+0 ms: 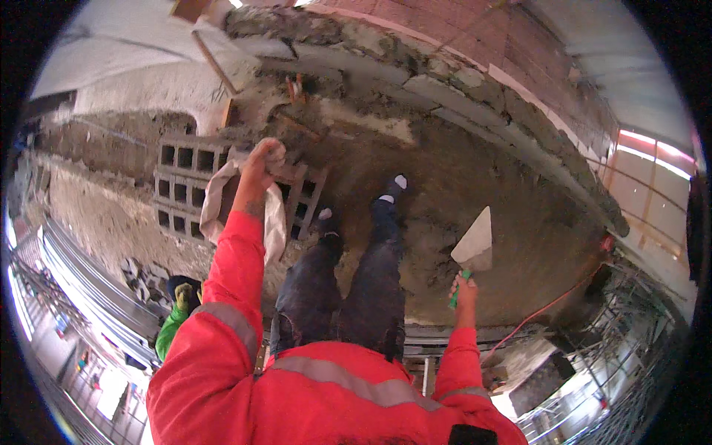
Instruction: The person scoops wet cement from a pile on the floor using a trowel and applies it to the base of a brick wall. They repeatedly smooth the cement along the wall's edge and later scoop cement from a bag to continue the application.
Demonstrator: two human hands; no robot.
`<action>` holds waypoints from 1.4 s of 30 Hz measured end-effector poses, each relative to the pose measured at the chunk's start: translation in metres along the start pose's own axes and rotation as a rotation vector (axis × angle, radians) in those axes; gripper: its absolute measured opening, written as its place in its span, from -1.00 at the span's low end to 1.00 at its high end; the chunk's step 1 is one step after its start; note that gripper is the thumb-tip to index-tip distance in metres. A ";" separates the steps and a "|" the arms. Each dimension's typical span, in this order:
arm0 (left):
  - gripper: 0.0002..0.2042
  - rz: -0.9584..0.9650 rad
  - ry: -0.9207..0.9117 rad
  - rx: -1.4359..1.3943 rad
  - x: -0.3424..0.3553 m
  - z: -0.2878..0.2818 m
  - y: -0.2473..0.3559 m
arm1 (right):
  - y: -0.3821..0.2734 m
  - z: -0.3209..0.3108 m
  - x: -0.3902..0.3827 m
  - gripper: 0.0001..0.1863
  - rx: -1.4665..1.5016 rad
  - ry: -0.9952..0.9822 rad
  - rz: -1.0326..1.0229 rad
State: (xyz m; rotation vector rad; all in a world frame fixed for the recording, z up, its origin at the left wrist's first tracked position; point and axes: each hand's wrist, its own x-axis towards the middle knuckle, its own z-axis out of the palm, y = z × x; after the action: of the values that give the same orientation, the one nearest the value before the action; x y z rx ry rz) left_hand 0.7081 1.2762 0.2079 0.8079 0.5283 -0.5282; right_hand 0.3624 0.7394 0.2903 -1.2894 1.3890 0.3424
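Observation:
My right hand (466, 291) is wrapped round the green handle of a trowel (475, 243). Its pale, pointed blade stands out ahead of the fist, over the grey-brown ground. Stretched far forward on the left, my left hand (261, 159) is closed, with a beige strip of cloth (275, 222) hanging in a loop on both sides of the wrist. The fingers seem to grip this cloth, though its exact hold is blurred. Just beyond and left of that hand stands a stack of grey hollow concrete blocks (178, 180).
A rough masonry ledge (475, 111) curves across the far side below a reddish wall (475, 33). A red cord (549, 305) runs along the right. At lower left is a person in green (172, 326), near broken rubble (146, 280). Metal bars (630, 326) crowd the right edge.

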 end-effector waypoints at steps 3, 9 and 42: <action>-0.88 -0.004 0.042 0.104 0.052 0.127 -0.009 | 0.008 -0.028 0.017 -0.77 0.041 0.042 0.025; -0.84 -0.186 -0.079 0.338 0.194 0.295 -0.075 | 0.004 -0.071 0.060 -0.72 0.179 0.086 0.108; -0.74 1.144 -1.230 2.201 0.476 0.533 -0.207 | 0.058 -0.134 0.094 -0.71 0.644 0.174 0.297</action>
State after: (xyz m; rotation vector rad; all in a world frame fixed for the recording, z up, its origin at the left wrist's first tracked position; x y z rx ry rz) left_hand 1.0610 0.6281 0.1116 2.1950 -2.0394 -0.1933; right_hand 0.2698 0.6069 0.2262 -0.5946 1.6626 -0.0317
